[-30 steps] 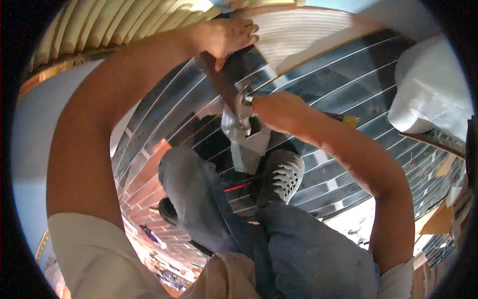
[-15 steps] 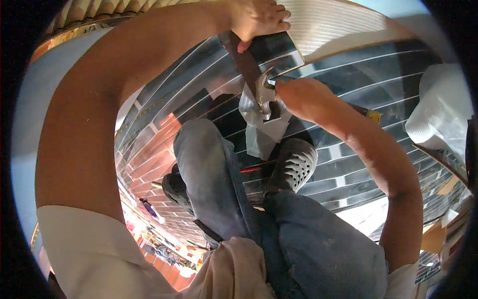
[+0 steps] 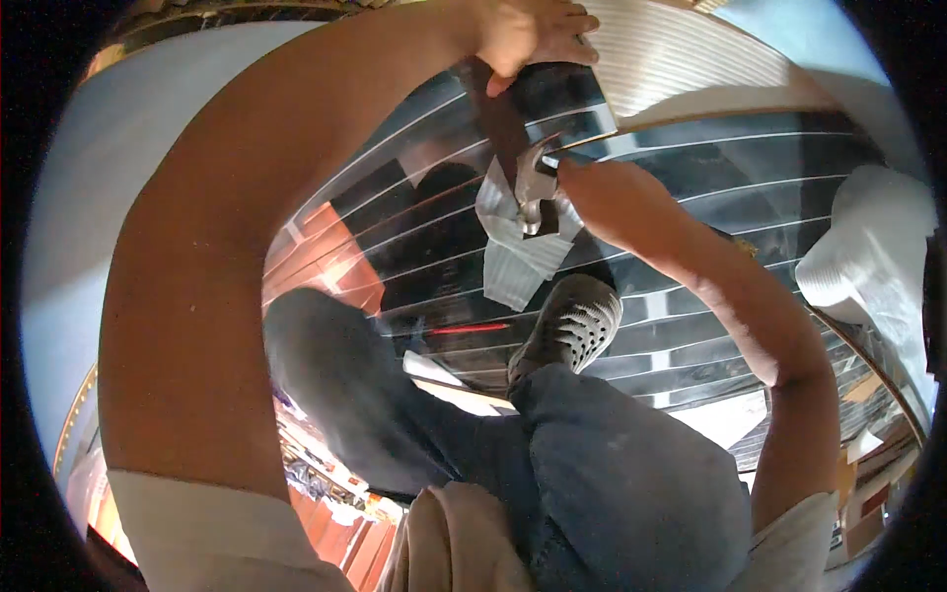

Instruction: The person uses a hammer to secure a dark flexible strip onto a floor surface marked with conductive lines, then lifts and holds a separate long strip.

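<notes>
My right hand (image 3: 614, 205) is closed around a hammer, its handle mostly hidden by my fingers. The hammer's metal head (image 3: 534, 187) is down at the near end of a dark brown flat strip (image 3: 501, 123). Beneath that end lies a crumpled piece of white foam sheet (image 3: 513, 271) on the floor. At the strip's far end, my left hand (image 3: 528, 37) leans with its fingers apart and its thumb extended over the strip, beside a ribbed white panel (image 3: 681, 59). Part of this hand is cut off by the upper edge.
Dark glossy floor planks (image 3: 730, 212) with pale seams surround my feet. A red pencil-like stick (image 3: 469, 329) lies left of my shoe (image 3: 582, 321). White ribbed foam wrap (image 3: 868, 232) is bunched at the right. An orange-brown patch (image 3: 330, 261) shows at the left.
My left knee has swung out to the left, uncovering more of the red stick. The hammer remains at the strip's near end. Both hands appear slightly farther right in view.
</notes>
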Motion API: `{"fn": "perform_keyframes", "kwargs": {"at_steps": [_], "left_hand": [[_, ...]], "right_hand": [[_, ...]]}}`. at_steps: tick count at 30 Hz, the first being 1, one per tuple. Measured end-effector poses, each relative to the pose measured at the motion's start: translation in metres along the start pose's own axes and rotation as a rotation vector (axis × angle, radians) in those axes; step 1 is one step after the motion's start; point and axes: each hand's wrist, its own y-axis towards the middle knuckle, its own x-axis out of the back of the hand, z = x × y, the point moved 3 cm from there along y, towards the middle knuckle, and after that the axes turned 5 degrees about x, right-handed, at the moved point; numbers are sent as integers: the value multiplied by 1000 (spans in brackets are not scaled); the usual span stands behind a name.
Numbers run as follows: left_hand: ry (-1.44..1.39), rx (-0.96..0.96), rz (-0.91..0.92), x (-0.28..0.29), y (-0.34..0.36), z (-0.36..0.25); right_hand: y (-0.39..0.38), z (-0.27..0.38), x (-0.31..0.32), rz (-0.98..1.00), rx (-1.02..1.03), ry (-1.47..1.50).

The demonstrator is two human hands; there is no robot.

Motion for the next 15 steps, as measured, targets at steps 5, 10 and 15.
{"fn": "perform_keyframes", "kwargs": {"at_steps": [5, 10, 15], "left_hand": [[409, 142, 500, 23, 29, -17], [470, 723, 986, 47, 88, -58], [488, 425, 675, 27, 22, -31]], "right_hand": [[-6, 0, 7, 43, -21, 4], [-7, -7, 0, 33, -66, 23], [16, 8, 12, 79, -35, -39]]}}
